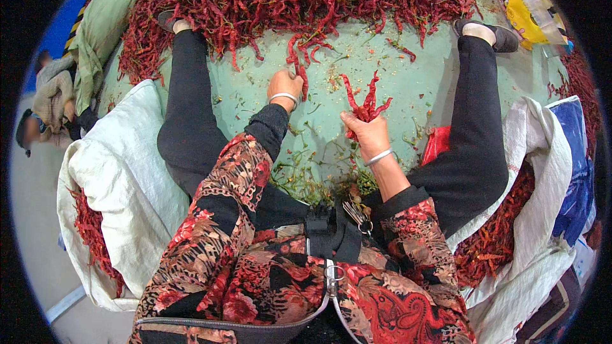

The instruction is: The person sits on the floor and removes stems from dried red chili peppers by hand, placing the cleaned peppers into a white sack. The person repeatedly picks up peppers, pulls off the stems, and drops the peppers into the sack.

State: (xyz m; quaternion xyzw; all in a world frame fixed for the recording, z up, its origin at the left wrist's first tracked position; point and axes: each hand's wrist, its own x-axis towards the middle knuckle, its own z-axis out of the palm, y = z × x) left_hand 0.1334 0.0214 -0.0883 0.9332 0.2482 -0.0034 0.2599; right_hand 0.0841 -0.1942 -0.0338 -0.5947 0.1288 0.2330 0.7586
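Observation:
My right hand (370, 133) is closed around a small bunch of wrinkled red chili peppers (368, 100), whose tips fan out above the thumb. Left of it and farther forward, my left hand (285, 87) is curled with its knuckles up. Long red chili peppers (302, 76) run along its fingers, which appear to pinch them; the fingertips are hidden. Both hands are over a pale green sheet (330, 100) between my outstretched legs. Just ahead rises a large heap of red chili peppers (306, 0). Green stems and bits (306, 177) are gathered near my lap.
White woven sacks holding red chilies stand at my left (129, 177) and right (550, 153). A yellow plastic package (530, 14) lies beyond my right foot. Keys (356, 215) hang at my waist. Another person (55, 91) is at the far left, near a green bundle (105, 24).

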